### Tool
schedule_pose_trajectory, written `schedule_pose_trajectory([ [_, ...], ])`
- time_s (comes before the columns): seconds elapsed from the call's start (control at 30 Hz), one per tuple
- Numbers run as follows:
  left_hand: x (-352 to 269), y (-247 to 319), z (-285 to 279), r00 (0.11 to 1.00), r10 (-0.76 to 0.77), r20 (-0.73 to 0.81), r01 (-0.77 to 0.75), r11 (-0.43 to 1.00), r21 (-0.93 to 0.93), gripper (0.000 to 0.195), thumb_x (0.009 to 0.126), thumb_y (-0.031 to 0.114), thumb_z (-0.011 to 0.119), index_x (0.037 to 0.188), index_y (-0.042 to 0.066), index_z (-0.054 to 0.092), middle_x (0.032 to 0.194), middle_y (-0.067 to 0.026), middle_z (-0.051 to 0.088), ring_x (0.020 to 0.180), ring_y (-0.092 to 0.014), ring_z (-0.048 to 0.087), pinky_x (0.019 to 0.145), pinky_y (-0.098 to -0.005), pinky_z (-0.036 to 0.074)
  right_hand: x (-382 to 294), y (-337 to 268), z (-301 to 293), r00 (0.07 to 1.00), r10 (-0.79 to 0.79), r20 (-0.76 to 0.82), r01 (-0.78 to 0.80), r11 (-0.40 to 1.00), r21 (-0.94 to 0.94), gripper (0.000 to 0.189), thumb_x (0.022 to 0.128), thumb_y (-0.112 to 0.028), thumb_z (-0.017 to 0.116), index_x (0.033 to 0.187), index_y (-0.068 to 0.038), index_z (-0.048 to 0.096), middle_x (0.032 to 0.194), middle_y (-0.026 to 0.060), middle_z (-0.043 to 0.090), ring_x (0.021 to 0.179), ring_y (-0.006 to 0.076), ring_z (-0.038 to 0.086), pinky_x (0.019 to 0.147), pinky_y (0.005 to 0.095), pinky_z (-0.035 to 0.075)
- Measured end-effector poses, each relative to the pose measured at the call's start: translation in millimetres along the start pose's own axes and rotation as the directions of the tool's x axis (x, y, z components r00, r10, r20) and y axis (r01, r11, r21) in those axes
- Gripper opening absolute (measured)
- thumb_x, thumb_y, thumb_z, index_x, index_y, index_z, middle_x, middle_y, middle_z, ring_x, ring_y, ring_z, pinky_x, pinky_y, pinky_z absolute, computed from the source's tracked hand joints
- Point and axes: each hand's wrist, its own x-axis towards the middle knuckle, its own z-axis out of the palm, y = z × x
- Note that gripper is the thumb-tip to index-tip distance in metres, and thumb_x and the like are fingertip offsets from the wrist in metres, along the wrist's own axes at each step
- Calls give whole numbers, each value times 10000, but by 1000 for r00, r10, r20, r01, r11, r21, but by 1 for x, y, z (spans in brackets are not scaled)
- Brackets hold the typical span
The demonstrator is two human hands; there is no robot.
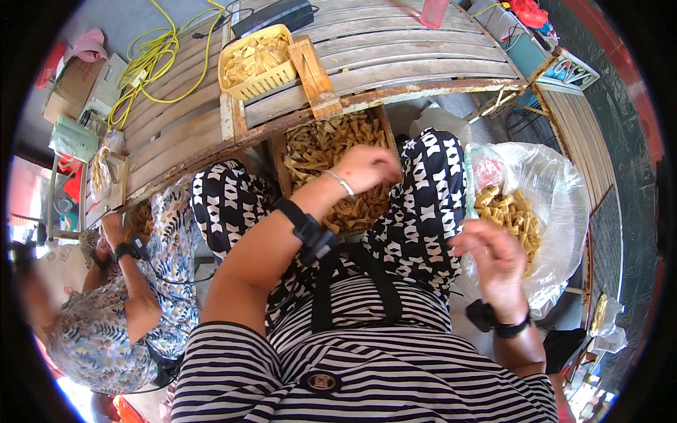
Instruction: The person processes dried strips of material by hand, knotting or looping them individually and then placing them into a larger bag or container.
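My left hand (pixel 368 168), with a silver bangle at its wrist, is blurred above a cardboard box (pixel 390 132) full of dried, folded yellow-brown pieces (pixel 338 138) between my knees. Its fingers curl, and whether they hold anything does not show. To the right, my right hand (pixel 489 254) is raised with bent fingers beside a clear plastic bag (pixel 563 195). Paler knotted pieces (pixel 510 211) of the same kind lie in that bag. Blur hides whether a small piece is between the right fingertips.
A slatted wooden table (pixel 381 47) with a rusty metal edge stands ahead. On it are a yellow plastic basket (pixel 243 95) of pale strips, a wooden block (pixel 316 79), a coiled yellow cable (pixel 172 63) and a pink cup (pixel 433 13). A co-worker (pixel 116 322) sits at the left.
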Motion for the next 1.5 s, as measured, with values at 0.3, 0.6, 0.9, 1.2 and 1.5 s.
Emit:
schedule_pose_trajectory([
  [0.3, -8, -158, -65, 799, -593, -102, 272, 204, 940, 295, 901, 78, 485, 1165, 143, 599, 1077, -122, 618, 1074, -292, 538, 1036, -561, 263, 15, 10, 74, 879, -143, 456, 199, 977, -77, 138, 816, -26, 620, 953, -40, 625, 752, 84, 642, 658, 233, 640, 552, 279, 504],
  [0.6, -2, -110, -67, 884, -467, -36, 273, 452, 849, 249, 886, 266, 523, 933, 89, 692, 975, -133, 653, 878, -284, 615, 810, -393, 487, 32, 16, 78, 909, 73, 410, -102, 994, 49, 165, 881, -21, 549, 1037, 2, 596, 804, 78, 650, 693, 103, 632, 613, 218, 514],
  [0.9, -48, 21, -72, 997, -59, -47, 74, 893, 443, 208, 871, 215, 590, 796, 29, 647, 653, -82, 596, 617, -170, 561, 591, -316, 458, 89, 60, 104, 955, 123, 271, -110, 992, -63, 441, 873, -141, 585, 1268, -35, 418, 1014, 106, 609, 744, 144, 629, 675, 271, 511],
  [1.2, -94, 122, -75, 950, 246, -193, -305, 863, -402, 200, 911, 193, 564, 869, 3, 612, 593, -9, 536, 437, -52, 433, 485, -193, 419, 131, 85, 162, 739, 8, 674, -109, 988, 109, 378, 895, -259, 574, 1197, -47, 494, 1008, 72, 600, 856, 132, 600, 751, 282, 490],
  [1.5, -101, 177, -104, 677, 566, -470, -692, 708, -143, 189, 890, 214, 567, 861, 29, 592, 698, -39, 569, 503, -70, 488, 492, -210, 420, 141, 6, 96, 976, -8, 217, -64, 944, 324, 359, 945, -393, 457, 797, -77, 544, 623, -4, 514, 427, 85, 467, 382, 215, 367],
])
